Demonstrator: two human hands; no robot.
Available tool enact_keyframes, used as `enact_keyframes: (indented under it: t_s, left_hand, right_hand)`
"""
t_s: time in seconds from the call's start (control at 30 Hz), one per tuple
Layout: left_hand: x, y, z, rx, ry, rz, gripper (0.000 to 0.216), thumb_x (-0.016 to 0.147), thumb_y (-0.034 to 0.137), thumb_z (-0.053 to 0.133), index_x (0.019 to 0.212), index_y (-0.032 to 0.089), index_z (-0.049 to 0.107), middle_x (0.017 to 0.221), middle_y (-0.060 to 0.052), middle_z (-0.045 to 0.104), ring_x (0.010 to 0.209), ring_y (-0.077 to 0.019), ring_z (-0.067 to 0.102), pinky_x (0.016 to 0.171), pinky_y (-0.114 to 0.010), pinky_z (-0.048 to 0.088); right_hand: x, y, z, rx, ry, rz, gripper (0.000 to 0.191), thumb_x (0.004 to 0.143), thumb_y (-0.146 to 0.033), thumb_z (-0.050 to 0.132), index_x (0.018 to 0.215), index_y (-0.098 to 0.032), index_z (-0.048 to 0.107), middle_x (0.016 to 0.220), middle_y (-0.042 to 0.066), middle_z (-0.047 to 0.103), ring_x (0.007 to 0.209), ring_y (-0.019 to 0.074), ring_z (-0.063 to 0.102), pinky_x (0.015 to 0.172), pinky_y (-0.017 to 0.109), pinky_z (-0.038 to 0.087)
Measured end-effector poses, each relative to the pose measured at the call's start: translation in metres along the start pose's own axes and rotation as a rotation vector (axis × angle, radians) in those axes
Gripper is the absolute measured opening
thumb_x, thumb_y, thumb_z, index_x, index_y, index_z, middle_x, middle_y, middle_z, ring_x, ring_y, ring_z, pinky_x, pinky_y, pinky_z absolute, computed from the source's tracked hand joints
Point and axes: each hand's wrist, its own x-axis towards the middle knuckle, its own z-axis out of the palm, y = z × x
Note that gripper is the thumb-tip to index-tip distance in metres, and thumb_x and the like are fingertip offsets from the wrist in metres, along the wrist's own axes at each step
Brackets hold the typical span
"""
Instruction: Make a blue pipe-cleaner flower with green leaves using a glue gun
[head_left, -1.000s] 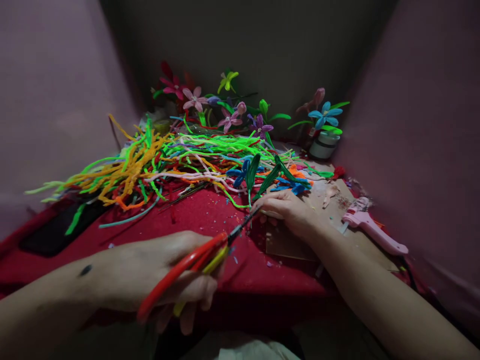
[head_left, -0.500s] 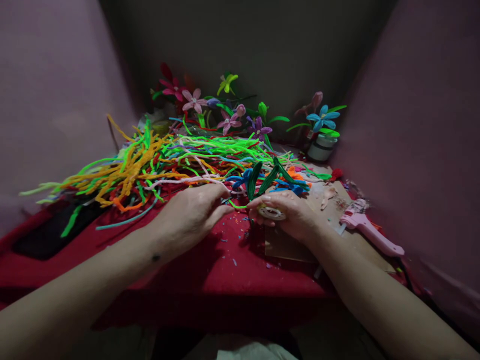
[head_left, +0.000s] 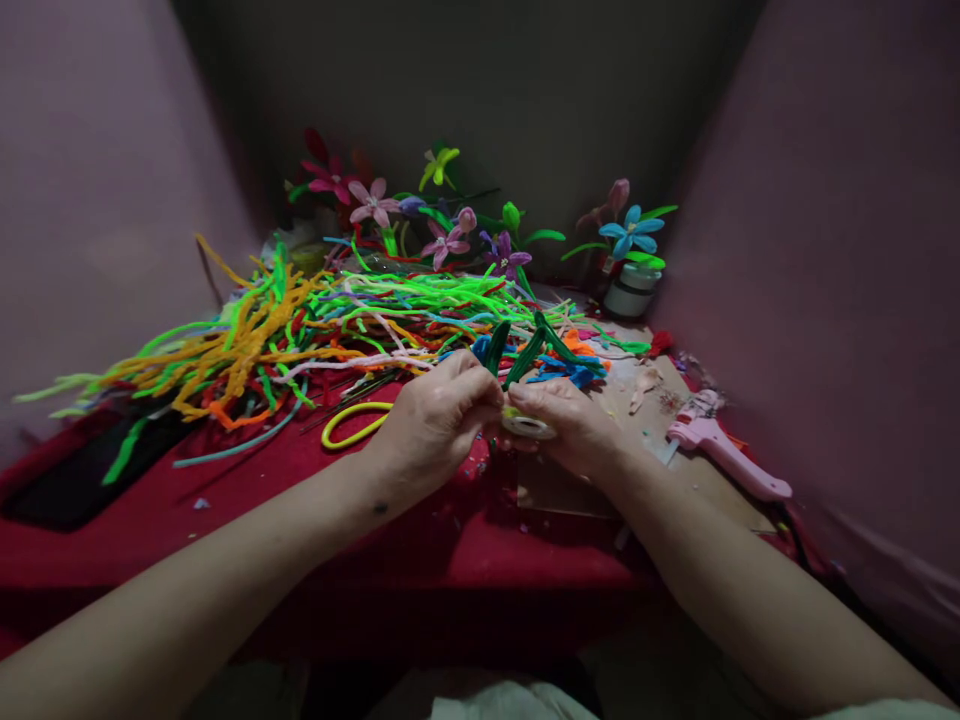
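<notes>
My right hand (head_left: 566, 420) is closed around a white ring-shaped spool (head_left: 529, 428) with a bit of lime green at its edge. Dark green pipe-cleaner leaves (head_left: 525, 358) rise just above its fingertips. My left hand (head_left: 446, 410) meets it there, thumb and fingers pinched together at the base of the leaves; what they pinch is hidden. Beside my left wrist, a yellow loop (head_left: 354, 425), perhaps a scissors handle, lies on the red cloth (head_left: 277, 530), partly covered by the hand. Blue pipe-cleaner pieces (head_left: 570, 371) lie behind my hands.
A heap of coloured pipe cleaners (head_left: 255, 340) spreads across the back left. Finished pipe-cleaner flowers (head_left: 373, 204) stand behind it, and a jar (head_left: 634, 290) sits below a blue flower (head_left: 631, 234). At right, a pink glue gun (head_left: 731, 455) rests on a brown board (head_left: 562, 490).
My left hand has moved right, up against my right hand, closing the gap where a lime green strip showed. The yellow loop is now uncovered. The view has shifted slightly.
</notes>
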Motion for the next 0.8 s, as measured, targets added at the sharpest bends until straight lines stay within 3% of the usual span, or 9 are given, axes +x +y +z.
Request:
enact_keyframes:
  t_s: [0.1, 0.17, 0.3, 0.37, 0.43, 0.5, 0.63, 0.73, 0.8]
  left_hand:
    - [0.001, 0.004, -0.002, -0.020, -0.014, -0.066, 0.011, 0.080, 0.016, 0.049, 0.072, 0.015, 0.056, 0.076, -0.003, 0.052, 0.074, -0.0144, 0.048, 0.069, -0.027, 0.038]
    - [0.003, 0.006, -0.006, -0.181, -0.081, -0.246, 0.010, 0.077, 0.019, 0.053, 0.068, 0.015, 0.055, 0.068, -0.001, 0.051, 0.065, -0.0133, 0.046, 0.061, -0.026, 0.038]
    - [0.007, 0.006, -0.013, -0.942, -0.378, -0.726, 0.011, 0.070, 0.018, 0.055, 0.060, 0.014, 0.051, 0.049, 0.004, 0.038, 0.041, -0.0072, 0.032, 0.038, -0.020, 0.029]
    - [0.007, 0.005, -0.011, -1.259, -0.490, -0.861, 0.006, 0.066, 0.013, 0.054, 0.060, 0.012, 0.050, 0.050, 0.004, 0.037, 0.039, -0.0056, 0.029, 0.033, -0.017, 0.027]
    - [0.005, 0.006, -0.002, -1.399, -0.544, -0.891, 0.003, 0.063, 0.011, 0.052, 0.060, 0.012, 0.051, 0.051, 0.003, 0.039, 0.039, -0.0054, 0.029, 0.031, -0.017, 0.028]
    - [0.005, 0.007, 0.009, -1.338, -0.532, -0.811, 0.005, 0.063, 0.011, 0.049, 0.059, 0.014, 0.050, 0.048, 0.003, 0.039, 0.038, -0.0065, 0.032, 0.033, -0.018, 0.031]
    - [0.016, -0.002, 0.019, -0.790, -0.309, -0.568, 0.008, 0.065, 0.016, 0.051, 0.057, 0.015, 0.053, 0.049, 0.002, 0.045, 0.045, -0.0089, 0.040, 0.044, -0.021, 0.033]
    - [0.029, -0.019, 0.014, -0.286, -0.098, -0.457, 0.013, 0.067, 0.021, 0.056, 0.056, 0.015, 0.056, 0.051, 0.002, 0.049, 0.050, -0.0100, 0.041, 0.049, -0.022, 0.028]
    - [0.036, -0.031, 0.013, -0.095, -0.161, -0.476, 0.026, 0.068, 0.028, 0.058, 0.046, 0.016, 0.053, 0.043, 0.001, 0.045, 0.046, -0.0107, 0.040, 0.048, -0.024, 0.024]
  right_hand:
    - [-0.002, -0.002, 0.003, -0.079, 0.037, -0.081, 0.031, 0.075, -0.044, 0.062, 0.068, -0.014, 0.064, 0.057, -0.001, 0.055, 0.049, 0.0080, 0.046, 0.047, 0.022, 0.034]
    - [-0.005, -0.004, 0.007, -0.185, 0.107, -0.195, 0.022, 0.075, -0.039, 0.064, 0.080, -0.017, 0.066, 0.072, 0.001, 0.062, 0.063, 0.0109, 0.054, 0.058, 0.023, 0.042]
    - [-0.015, -0.005, 0.016, -0.551, 0.266, -0.543, 0.025, 0.077, -0.029, 0.062, 0.101, -0.022, 0.060, 0.095, 0.005, 0.063, 0.087, 0.0172, 0.059, 0.079, 0.032, 0.046]
    - [-0.020, -0.006, 0.020, -0.757, 0.286, -0.755, 0.026, 0.079, -0.023, 0.059, 0.105, -0.022, 0.057, 0.095, 0.006, 0.062, 0.088, 0.0189, 0.058, 0.080, 0.035, 0.047]
    - [-0.025, -0.009, 0.025, -0.883, 0.266, -0.906, 0.030, 0.079, -0.017, 0.055, 0.108, -0.022, 0.054, 0.097, 0.008, 0.062, 0.090, 0.0204, 0.058, 0.079, 0.038, 0.048]
    - [-0.028, -0.015, 0.030, -0.941, 0.235, -0.986, 0.032, 0.079, -0.014, 0.053, 0.110, -0.022, 0.052, 0.099, 0.009, 0.061, 0.093, 0.0210, 0.058, 0.078, 0.038, 0.048]
    - [-0.031, -0.027, 0.027, -1.154, 0.243, -0.984, 0.020, 0.081, -0.019, 0.053, 0.101, -0.022, 0.057, 0.097, 0.009, 0.060, 0.089, 0.0205, 0.057, 0.076, 0.037, 0.047]
    - [-0.030, -0.025, 0.008, -1.353, 0.342, -0.747, 0.013, 0.084, -0.030, 0.053, 0.090, -0.020, 0.060, 0.087, 0.008, 0.060, 0.083, 0.0205, 0.056, 0.073, 0.035, 0.046]
    - [-0.030, -0.017, -0.007, -1.484, 0.358, -0.538, 0.022, 0.084, -0.039, 0.054, 0.085, -0.018, 0.060, 0.084, 0.009, 0.059, 0.080, 0.0212, 0.055, 0.071, 0.034, 0.044]
